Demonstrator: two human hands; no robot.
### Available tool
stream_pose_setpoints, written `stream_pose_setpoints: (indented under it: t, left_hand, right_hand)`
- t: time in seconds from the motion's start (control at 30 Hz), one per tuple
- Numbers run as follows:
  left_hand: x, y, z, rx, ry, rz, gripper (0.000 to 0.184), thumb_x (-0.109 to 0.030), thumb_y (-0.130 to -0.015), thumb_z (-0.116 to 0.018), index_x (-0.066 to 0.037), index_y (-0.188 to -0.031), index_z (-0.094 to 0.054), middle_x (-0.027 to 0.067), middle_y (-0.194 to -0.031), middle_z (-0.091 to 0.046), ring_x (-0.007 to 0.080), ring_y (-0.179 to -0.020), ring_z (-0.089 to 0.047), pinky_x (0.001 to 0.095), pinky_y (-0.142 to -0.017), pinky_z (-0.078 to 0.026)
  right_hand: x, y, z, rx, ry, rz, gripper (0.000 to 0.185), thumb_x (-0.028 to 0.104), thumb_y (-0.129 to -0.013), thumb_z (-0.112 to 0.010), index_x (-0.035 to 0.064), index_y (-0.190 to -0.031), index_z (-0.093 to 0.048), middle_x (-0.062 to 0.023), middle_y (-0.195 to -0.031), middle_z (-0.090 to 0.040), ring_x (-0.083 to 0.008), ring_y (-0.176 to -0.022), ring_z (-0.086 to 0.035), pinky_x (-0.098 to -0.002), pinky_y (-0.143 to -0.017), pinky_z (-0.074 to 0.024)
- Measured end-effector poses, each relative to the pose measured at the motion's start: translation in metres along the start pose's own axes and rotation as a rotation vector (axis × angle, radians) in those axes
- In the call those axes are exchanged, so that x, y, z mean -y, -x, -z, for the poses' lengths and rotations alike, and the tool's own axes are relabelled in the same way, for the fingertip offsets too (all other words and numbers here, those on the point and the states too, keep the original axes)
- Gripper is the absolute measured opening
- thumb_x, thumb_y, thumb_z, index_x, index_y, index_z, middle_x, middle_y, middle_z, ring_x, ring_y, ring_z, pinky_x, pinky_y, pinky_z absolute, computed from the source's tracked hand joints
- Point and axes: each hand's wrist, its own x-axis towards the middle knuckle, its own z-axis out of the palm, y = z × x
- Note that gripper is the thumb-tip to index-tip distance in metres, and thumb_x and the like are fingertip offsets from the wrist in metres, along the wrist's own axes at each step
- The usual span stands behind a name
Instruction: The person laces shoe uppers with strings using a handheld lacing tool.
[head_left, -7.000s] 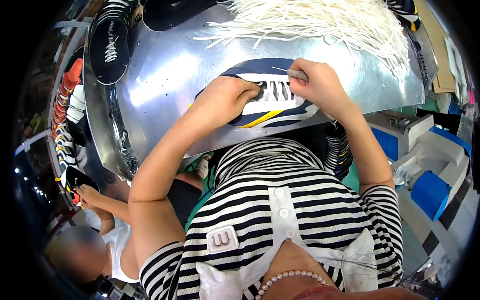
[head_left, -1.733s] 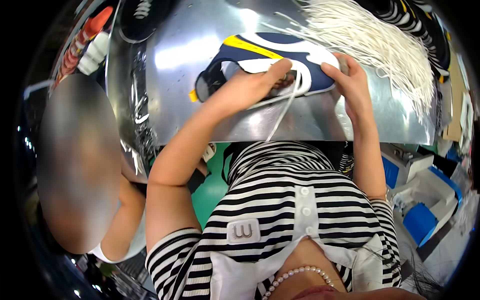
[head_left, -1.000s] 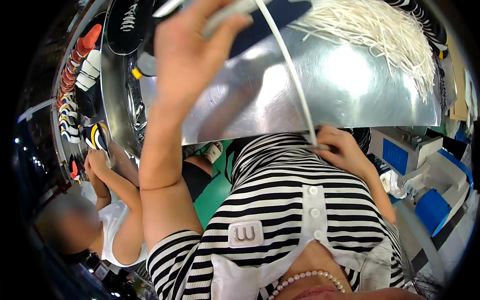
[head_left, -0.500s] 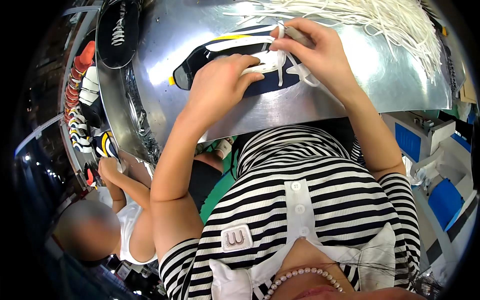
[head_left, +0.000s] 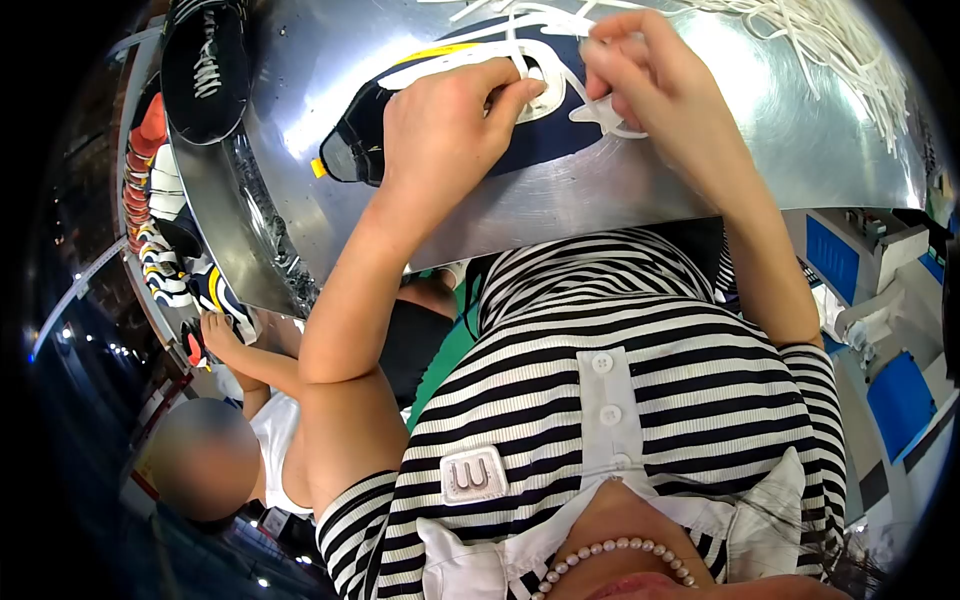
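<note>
A navy shoe (head_left: 548, 135) with white and yellow stripes lies on its side on the metal table, heel to the left. My left hand (head_left: 445, 125) covers its middle, thumb and forefinger closed at the white eyelet edge. White shoelace (head_left: 514, 35) comes up from the eyelets beside those fingertips. To the right, my right hand (head_left: 645, 85) is raised over the toe area with curled fingers, closed on the lace. Another length of lace (head_left: 605, 115) hangs looped below the right fingers. What the left palm covers is hidden.
A heap of white laces (head_left: 800, 45) lies at the table's far right. A black laced shoe (head_left: 205, 75) sits at the left edge of the metal table (head_left: 590, 190). Beyond it, shoes line a rack (head_left: 165, 265), where another person's hand (head_left: 218, 335) touches a shoe.
My right hand has shifted slightly right and up from the eyelets, drawing lace with it. My left fingertips now pinch closer together at the eyelet edge. The view has shifted a little.
</note>
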Motion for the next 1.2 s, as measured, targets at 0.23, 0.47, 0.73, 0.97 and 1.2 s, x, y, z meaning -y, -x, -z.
stream_pose_setpoints:
  t: [0.23,0.47,0.73,0.97,1.2]
  left_hand:
    - [0.002,0.001,-0.008,-0.116,-0.028,-0.160,0.024,-0.031,-0.087,-0.071,-0.008,-0.082,-0.070,0.0073,-0.064,-0.063,0.0228,-0.055,-0.060,0.0318,-0.053,-0.045]
    - [0.001,0.000,-0.008,-0.075,-0.040,-0.128,0.023,-0.030,-0.086,-0.071,-0.008,-0.081,-0.069,0.0063,-0.065,-0.064,0.0215,-0.057,-0.062,0.0307,-0.054,-0.046]
    - [0.013,-0.005,-0.005,0.105,0.315,-0.201,0.017,-0.016,-0.084,-0.074,-0.003,-0.093,-0.069,0.0065,-0.075,-0.067,0.0123,-0.066,-0.061,0.0271,-0.062,-0.046]
    - [0.008,0.003,-0.015,0.172,0.295,-0.015,0.019,-0.014,-0.082,-0.069,-0.005,-0.099,-0.069,0.0126,-0.087,-0.071,0.0268,-0.081,-0.068,0.0346,-0.073,-0.052]
    - [0.004,0.035,0.000,-0.148,-0.055,-0.381,0.016,-0.006,-0.081,-0.062,-0.011,-0.095,-0.067,0.0077,-0.077,-0.058,0.0270,-0.068,-0.061,0.0374,-0.060,-0.047]
  right_hand:
    - [-0.002,0.027,0.001,0.059,0.286,0.143,0.016,0.017,-0.091,-0.062,0.0009,-0.093,-0.060,-0.0093,-0.071,-0.066,-0.0197,-0.063,-0.065,-0.0303,-0.061,-0.0492]
    - [-0.005,0.031,0.002,0.101,0.405,0.149,0.015,0.017,-0.090,-0.063,0.0023,-0.092,-0.061,-0.0099,-0.068,-0.065,-0.0215,-0.061,-0.063,-0.0317,-0.060,-0.0482]
    - [-0.010,0.024,-0.001,0.075,0.620,0.144,0.014,0.017,-0.090,-0.062,0.0035,-0.089,-0.058,-0.0113,-0.066,-0.063,-0.0293,-0.063,-0.064,-0.0407,-0.060,-0.0491]
    - [-0.024,0.018,-0.038,-0.028,0.996,0.319,0.015,0.009,-0.082,-0.060,0.0004,-0.092,-0.053,-0.0155,-0.073,-0.065,-0.0343,-0.068,-0.067,-0.0430,-0.059,-0.0536]
    - [0.002,0.052,-0.011,0.070,0.769,0.189,0.015,0.013,-0.091,-0.061,0.0042,-0.102,-0.057,-0.0111,-0.079,-0.065,-0.0310,-0.069,-0.064,-0.0385,-0.063,-0.0493]
